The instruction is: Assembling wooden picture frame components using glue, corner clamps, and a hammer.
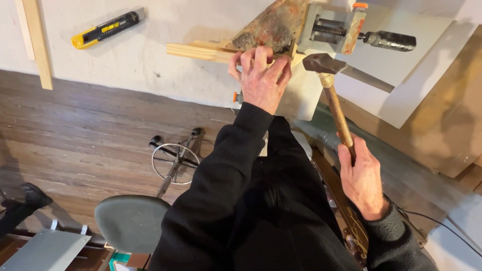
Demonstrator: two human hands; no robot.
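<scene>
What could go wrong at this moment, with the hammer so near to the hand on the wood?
1. The hammer head sits close beside the left hand fingers that pinch the wooden strips; a stray blow might hit them.
2. The right hand grips the handle low down, so aim may be less sure.
3. The strips reach out past the corner clamp and could shift.

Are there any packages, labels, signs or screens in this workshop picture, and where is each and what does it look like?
No packages, signs or screens show.
Utility knife: on the pale worktop at upper left, a long yellow-and-black body with a small strip of marking on its side, too small to make out.
Colourful item: bottom edge beside the stool, mostly cut off; cannot tell if it is a package.
</scene>
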